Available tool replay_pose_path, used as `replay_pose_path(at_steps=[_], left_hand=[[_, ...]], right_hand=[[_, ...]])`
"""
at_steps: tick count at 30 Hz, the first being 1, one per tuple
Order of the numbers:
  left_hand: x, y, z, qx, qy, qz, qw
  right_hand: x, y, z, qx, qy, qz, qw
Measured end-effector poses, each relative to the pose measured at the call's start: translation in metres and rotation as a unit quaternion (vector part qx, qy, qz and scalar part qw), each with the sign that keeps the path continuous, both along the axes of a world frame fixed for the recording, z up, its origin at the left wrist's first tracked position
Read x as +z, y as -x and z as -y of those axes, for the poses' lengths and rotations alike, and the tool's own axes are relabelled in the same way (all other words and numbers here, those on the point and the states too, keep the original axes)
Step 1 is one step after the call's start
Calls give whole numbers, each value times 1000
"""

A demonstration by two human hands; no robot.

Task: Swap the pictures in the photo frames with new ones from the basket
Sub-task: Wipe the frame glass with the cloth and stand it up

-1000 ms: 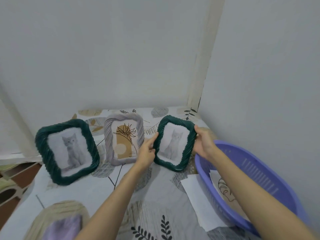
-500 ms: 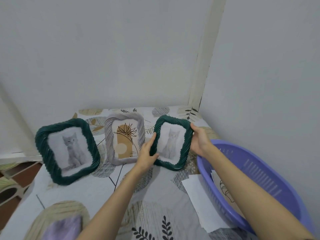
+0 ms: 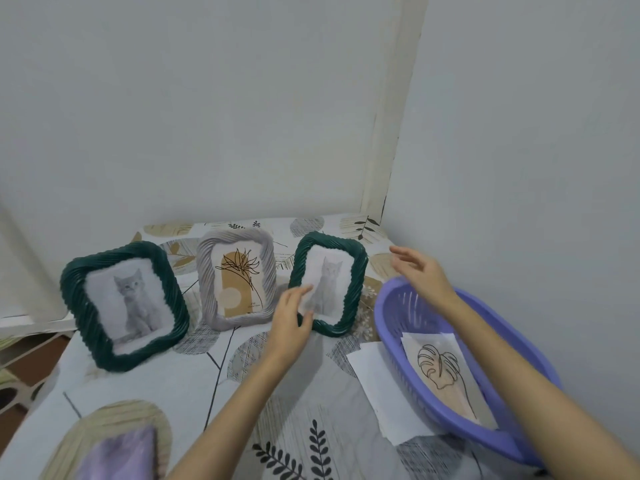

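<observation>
A leaf-patterned cloth surface (image 3: 194, 386) carries three frames, a purple basket (image 3: 540, 441), loose paper (image 3: 381, 386), perhaps a purple cloth (image 3: 121, 455).

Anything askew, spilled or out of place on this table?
One white paper sheet lies on the patterned tablecloth, partly tucked under the purple plastic basket rather than inside it. All three frames stand upright.

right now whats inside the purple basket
In the basket lies a sheet with a leaf line drawing, on another pale sheet. The right forearm covers its near right part, so anything there is hidden.
</observation>
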State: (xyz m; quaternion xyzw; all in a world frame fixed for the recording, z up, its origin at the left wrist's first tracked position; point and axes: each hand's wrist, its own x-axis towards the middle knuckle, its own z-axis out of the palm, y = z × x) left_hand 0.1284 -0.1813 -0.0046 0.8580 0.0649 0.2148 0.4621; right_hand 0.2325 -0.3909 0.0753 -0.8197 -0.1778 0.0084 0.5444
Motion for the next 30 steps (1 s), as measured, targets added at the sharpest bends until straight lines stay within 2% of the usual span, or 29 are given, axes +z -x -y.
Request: replay_pose_path(at_steps=[2, 4, 7, 11, 13, 16, 24, 30], left_hand=[[-5, 8, 21, -37, -9, -12, 999], [-12, 13, 38, -78, -25, -41, 996], [-22, 15, 57, -114, -53, -102, 987], [-30, 14, 70, -105, -135, -186, 968], [-35, 15, 72, -101, -158, -210, 960], [-42, 16, 75, -97, -178, -220, 954], [-38, 6, 81, -124, -227, -257, 931], [-28, -2, 82, -138, -229, -279, 922]], right_hand=[[-4, 20, 24, 16, 117, 92, 989], [-12, 37, 48, -2, 222, 141, 965], [-21, 53, 84, -100, 364, 139, 915], [-28, 63, 126, -194, 422, 57, 884], [-32, 66, 140, -197, 413, 4, 889], [-40, 72, 150, -174, 353, -48, 918], [-43, 74, 163, -172, 282, -40, 943], [-44, 73, 174, -193, 129, -66, 970]])
